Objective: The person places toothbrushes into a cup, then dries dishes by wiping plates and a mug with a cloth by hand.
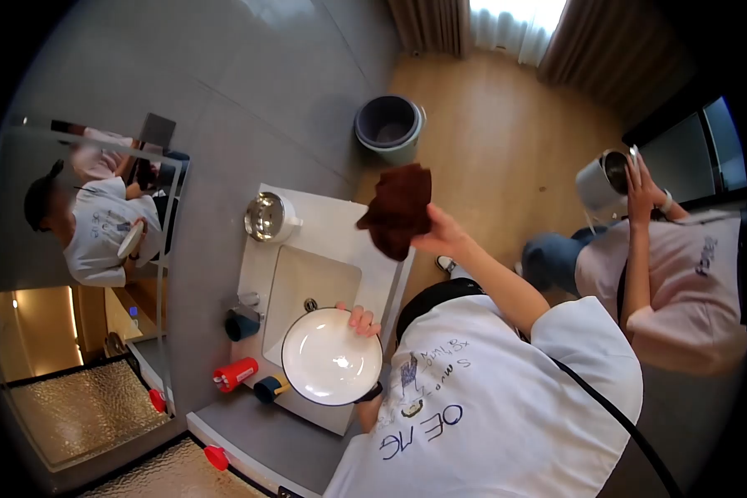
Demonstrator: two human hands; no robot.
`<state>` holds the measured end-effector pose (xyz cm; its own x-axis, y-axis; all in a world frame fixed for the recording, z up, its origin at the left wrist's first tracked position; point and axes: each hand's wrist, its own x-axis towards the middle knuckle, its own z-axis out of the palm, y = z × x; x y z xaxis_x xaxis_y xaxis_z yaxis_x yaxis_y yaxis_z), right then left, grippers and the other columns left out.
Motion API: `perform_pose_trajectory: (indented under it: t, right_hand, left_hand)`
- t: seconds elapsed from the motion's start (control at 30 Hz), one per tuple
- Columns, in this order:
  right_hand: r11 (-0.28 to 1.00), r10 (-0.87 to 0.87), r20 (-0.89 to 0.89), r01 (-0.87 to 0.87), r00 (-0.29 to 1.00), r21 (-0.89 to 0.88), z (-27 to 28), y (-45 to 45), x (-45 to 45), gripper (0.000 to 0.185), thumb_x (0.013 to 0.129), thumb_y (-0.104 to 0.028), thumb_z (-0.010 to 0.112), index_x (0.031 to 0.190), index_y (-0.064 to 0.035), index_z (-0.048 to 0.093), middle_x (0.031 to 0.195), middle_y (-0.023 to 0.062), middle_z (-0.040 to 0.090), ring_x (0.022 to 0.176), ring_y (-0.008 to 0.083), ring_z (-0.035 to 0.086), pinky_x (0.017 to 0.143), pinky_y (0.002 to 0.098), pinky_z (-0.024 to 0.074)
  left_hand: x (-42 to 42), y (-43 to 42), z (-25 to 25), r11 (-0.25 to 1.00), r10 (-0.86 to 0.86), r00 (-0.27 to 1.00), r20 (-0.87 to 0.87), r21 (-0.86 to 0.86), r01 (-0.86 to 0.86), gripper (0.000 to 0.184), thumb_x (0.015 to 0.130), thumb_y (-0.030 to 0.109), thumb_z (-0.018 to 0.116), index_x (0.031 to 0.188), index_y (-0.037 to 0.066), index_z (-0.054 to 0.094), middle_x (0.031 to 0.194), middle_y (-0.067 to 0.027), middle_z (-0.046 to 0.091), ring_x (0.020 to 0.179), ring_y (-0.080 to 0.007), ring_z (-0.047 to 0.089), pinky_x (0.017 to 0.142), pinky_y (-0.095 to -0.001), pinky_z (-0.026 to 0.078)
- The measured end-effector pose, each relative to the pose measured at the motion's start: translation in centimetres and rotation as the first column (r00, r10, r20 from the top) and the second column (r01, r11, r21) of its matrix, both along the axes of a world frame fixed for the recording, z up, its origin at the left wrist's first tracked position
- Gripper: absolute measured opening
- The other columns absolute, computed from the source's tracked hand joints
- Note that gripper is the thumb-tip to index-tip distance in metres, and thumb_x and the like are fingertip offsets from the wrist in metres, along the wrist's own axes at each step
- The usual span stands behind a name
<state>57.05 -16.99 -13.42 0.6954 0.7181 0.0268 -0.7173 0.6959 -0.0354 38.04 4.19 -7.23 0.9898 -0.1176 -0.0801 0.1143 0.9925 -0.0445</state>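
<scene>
Shirt (539, 407) is nearest; my left hand (360, 321) holds the plate (328, 361), should grip its rim firmly; my right hand (440, 232) holds cloth (398, 207).

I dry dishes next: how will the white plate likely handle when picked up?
The white plate is probably stiff: its outline looks round and unbent in the left hand. Its glossy surface may be slippery, and that shine suggests a glaze or enamel that could chip.
</scene>
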Motion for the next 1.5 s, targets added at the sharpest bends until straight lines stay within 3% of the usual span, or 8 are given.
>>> perform_pose_trajectory:
  t: [0.2,0.57,0.63,1.0,1.17,1.3,1.43,1.5]
  right_hand:
    - [0.942,0.330,-0.088,-0.334,0.940,-0.035,5.8,5.8,-8.3,0.055,0.084,-0.022,0.068,0.134,-0.0117,0.046,0.138,0.0087,0.049,0.129,0.0268,0.044,0.114,0.0433,0.0278]
    - [0.964,0.238,0.063,-0.227,0.969,-0.141,5.6,4.4,-8.2,0.062,0.090,-0.039,0.060,0.141,-0.0094,0.039,0.142,0.0101,0.045,0.132,0.0274,0.042,0.113,0.0455,0.0279]
    - [0.925,0.239,-0.180,-0.281,0.954,-0.257,7.4,4.7,-10.5,0.062,0.091,-0.037,0.059,0.141,-0.0082,0.038,0.143,0.0113,0.045,0.131,0.0281,0.042,0.112,0.0465,0.0282]
    - [0.931,0.112,0.431,-0.246,0.895,0.269,9.9,2.3,-6.0,0.062,0.087,-0.040,0.065,0.134,-0.0064,0.042,0.121,0.0127,0.059,0.111,0.0276,0.058,0.097,0.0445,0.0461]
    - [0.750,-0.045,-0.274,-0.148,0.961,-0.644,4.3,3.6,-8.1,0.040,0.096,-0.027,0.057,0.130,-0.0088,0.046,0.119,0.0089,0.060,0.109,0.0249,0.059,0.095,0.0405,0.0485]
    - [0.686,-0.165,-0.248,-0.070,0.955,-0.724,4.6,3.3,-9.5,0.040,0.097,-0.029,0.056,0.130,-0.0074,0.047,0.121,0.0082,0.059,0.110,0.0212,0.057,0.095,0.0374,0.0470]
    - [0.342,0.182,0.417,0.340,0.890,-0.876,7.7,4.7,-10.7,0.046,0.097,-0.033,0.056,0.129,-0.0010,0.048,0.115,0.0039,0.059,0.104,0.0154,0.055,0.092,0.0273,0.0426]
    - [0.563,0.280,0.464,0.248,0.840,-0.788,12.4,5.9,-11.2,0.043,0.098,-0.030,0.053,0.128,0.0009,0.048,0.117,0.0088,0.057,0.108,0.0202,0.052,0.096,0.0304,0.0397]
  left_hand:
    - [-2.1,0.8,0.3,0.999,-0.015,1.000,0.014,0.049,0.014,0.045,0.098,0.034,0.041,0.129,0.003,0.052,0.088,-0.0092,0.043,0.080,-0.0201,0.039,0.074,-0.0331,0.035]
    - [-3.9,2.5,0.7,0.999,0.011,1.000,0.026,0.036,-0.012,0.043,0.099,0.033,0.041,0.127,0.003,0.052,0.087,-0.0086,0.044,0.080,-0.0197,0.039,0.073,-0.0332,0.035]
    - [-3.7,2.6,0.4,0.999,0.000,0.999,0.032,0.039,-0.001,0.042,0.099,0.033,0.041,0.126,0.003,0.053,0.086,-0.0085,0.044,0.080,-0.0196,0.039,0.073,-0.0332,0.035]
    - [-1.7,2.9,-4.0,0.992,-0.089,0.996,0.021,-0.089,0.090,0.042,0.099,0.034,0.039,0.122,0.002,0.051,0.082,-0.0073,0.043,0.078,-0.0194,0.038,0.072,-0.0331,0.035]
    - [-1.5,1.5,0.0,0.999,0.004,1.000,-0.015,-0.031,-0.005,0.048,0.096,0.037,0.044,0.128,0.002,0.049,0.086,-0.0094,0.040,0.082,-0.0200,0.037,0.075,-0.0320,0.033]
    - [-0.5,1.7,-0.4,0.999,0.023,0.997,0.075,0.036,-0.026,0.049,0.096,0.036,0.044,0.132,0.004,0.048,0.088,-0.0093,0.042,0.082,-0.0197,0.037,0.075,-0.0324,0.034]
    - [-0.8,1.6,-2.3,0.999,0.036,0.998,0.049,0.000,-0.036,0.048,0.095,0.037,0.043,0.132,0.006,0.047,0.097,-0.0118,0.046,0.090,-0.0227,0.042,0.080,-0.0348,0.037]
    - [0.1,1.0,-2.5,1.000,0.011,0.999,0.050,0.021,-0.012,0.049,0.095,0.039,0.044,0.132,0.007,0.047,0.100,-0.0117,0.047,0.092,-0.0231,0.042,0.082,-0.0360,0.037]
